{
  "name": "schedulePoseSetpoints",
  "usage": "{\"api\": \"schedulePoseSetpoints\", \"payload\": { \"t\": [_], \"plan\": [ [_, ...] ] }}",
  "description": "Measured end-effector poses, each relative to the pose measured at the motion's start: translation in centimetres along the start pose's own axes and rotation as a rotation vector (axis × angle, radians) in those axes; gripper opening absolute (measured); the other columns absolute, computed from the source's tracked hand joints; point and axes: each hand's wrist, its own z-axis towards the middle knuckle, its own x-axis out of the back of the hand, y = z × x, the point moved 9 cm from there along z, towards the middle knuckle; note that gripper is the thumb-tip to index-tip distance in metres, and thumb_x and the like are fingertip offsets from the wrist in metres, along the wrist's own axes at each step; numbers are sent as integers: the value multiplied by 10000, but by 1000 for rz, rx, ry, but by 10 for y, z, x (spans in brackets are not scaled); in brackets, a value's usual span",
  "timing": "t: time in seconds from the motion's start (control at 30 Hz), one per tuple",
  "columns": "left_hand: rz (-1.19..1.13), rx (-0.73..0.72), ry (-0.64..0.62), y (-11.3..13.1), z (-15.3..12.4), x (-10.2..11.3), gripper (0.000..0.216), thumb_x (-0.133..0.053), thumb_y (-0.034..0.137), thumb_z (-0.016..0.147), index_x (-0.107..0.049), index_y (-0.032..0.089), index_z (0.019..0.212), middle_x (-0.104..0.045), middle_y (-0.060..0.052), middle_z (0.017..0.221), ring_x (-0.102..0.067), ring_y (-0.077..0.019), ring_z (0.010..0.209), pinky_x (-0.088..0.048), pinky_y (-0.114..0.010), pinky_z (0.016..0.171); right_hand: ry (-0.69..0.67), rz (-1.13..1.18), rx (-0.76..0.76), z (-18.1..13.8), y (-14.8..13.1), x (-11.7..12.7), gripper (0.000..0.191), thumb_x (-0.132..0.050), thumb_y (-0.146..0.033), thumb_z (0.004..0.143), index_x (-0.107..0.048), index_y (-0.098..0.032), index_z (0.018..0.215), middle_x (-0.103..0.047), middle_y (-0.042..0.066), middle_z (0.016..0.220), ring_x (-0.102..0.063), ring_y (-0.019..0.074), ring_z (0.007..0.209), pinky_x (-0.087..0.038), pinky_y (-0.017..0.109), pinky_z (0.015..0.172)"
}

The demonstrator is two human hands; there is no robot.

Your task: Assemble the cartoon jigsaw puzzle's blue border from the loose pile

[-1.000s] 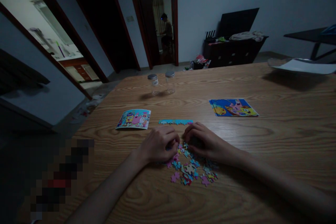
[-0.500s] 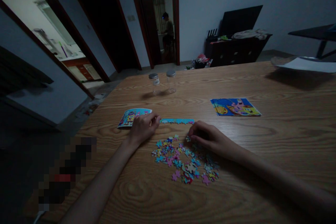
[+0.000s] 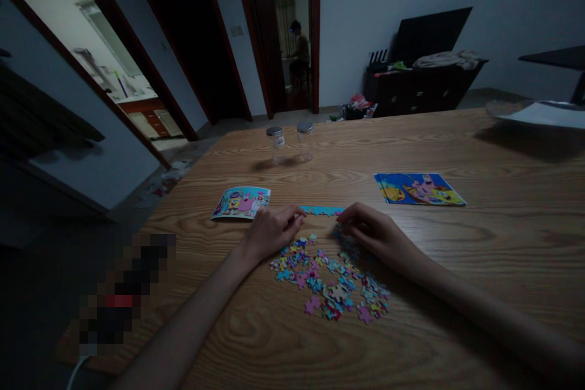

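Note:
A narrow strip of joined puzzle pieces (image 3: 322,211), mostly light blue, lies between my hands. My left hand (image 3: 274,230) rests at its left end, fingers loosely stretched and fingertips touching it, covering that end. My right hand (image 3: 375,230) is at the right end, thumb and forefinger pinched on a small puzzle piece that the fingers mostly hide. Below both hands spreads a pile of loose puzzle pieces (image 3: 337,292) in blue, pink, yellow and white. A curled picture sheet (image 3: 242,202) with cartoon figures lies left of my left hand.
Another cartoon picture (image 3: 419,189) lies flat at the right. Two clear jars with metal lids, a left jar (image 3: 276,149) and a right jar (image 3: 305,145), stand farther back. A transparent tray (image 3: 539,114) sits at the far right. A person (image 3: 299,52) sits beyond the doorway.
My left hand has slid right along the strip, uncovering more of the picture sheet, and its fingers have straightened. My right hand has moved up from the pile's edge to the strip's right end.

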Motion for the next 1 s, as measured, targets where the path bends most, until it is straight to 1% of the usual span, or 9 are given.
{"api": "schedulePoseSetpoints", "payload": {
  "t": [0.3,0.4,0.5,0.57,0.67,0.73,0.8,0.9,1.0],
  "plan": [
    [-45,13,-42,3,0,-4,168,-559,282,1047,-713,238,1096,-798,-7,955,-752,-170,837,-500,-276,763,-160,-68,46,-1,-8,-19,103,-609,-253,1011,-698,-210,1043,-738,65,988,-684,197,898,-537,335,797],
    [-54,9,-43,3,0,-4,171,-561,284,1048,-718,239,1101,-799,-5,949,-749,-164,824,-511,-281,779,-149,-113,106,2,-18,-5,140,-569,-231,1024,-697,-214,1078,-720,81,1043,-660,209,976,-522,354,845],
    [-62,-3,-34,3,0,-4,173,-564,287,1046,-721,238,1099,-796,-4,937,-744,-162,811,-519,-283,775,-120,-112,80,6,-21,18,186,-521,-228,1039,-691,-208,1110,-684,90,1088,-641,198,968,-516,341,834],
    [-77,-10,-34,3,0,-5,173,-561,280,1044,-720,234,1093,-796,-4,937,-745,-160,808,-524,-280,762,-205,-134,98,6,-25,22,179,-536,-231,1020,-709,-197,1052,-667,92,1074,-636,199,952,-516,337,823],
    [-91,-9,-33,4,-1,-5,170,-563,272,1040,-723,233,1083,-797,-5,928,-751,-164,821,-531,-285,768,-377,-173,43,0,-26,14,129,-603,-230,958,-715,-182,914,-674,65,927,-630,186,830,-500,305,722],
    [-92,-8,-32,4,-1,-6,169,-567,272,1039,-726,233,1081,-796,-7,922,-752,-168,830,-535,-292,783,-481,-160,-60,-7,-24,4,95,-633,-235,926,-706,-184,893,-679,35,830,-609,160,712,-462,270,618],
    [-93,-7,-31,4,-1,-6,174,-565,274,1039,-728,234,1082,-793,-9,916,-748,-165,817,-538,-291,777,-573,-196,-95,-16,-26,-8,66,-679,-256,902,-707,-198,912,-689,20,815,-601,153,679,-438,263,587],
    [-99,-10,-35,3,-1,-7,183,-554,278,1038,-728,239,1079,-790,-8,912,-740,-160,795,-537,-281,749,-551,-382,30,-19,-37,-16,111,-761,-268,846,-686,-205,898,-680,32,835,-597,176,721,-444,301,659],
    [-67,4,-22,1,-1,-4,185,-559,285,1037,-732,240,1082,-788,-9,898,-738,-163,796,-524,-276,737,-533,-466,93,-21,-36,-22,128,-757,-255,842,-644,-206,879,-658,34,817,-576,181,709,-431,316,670]
  ]
}}
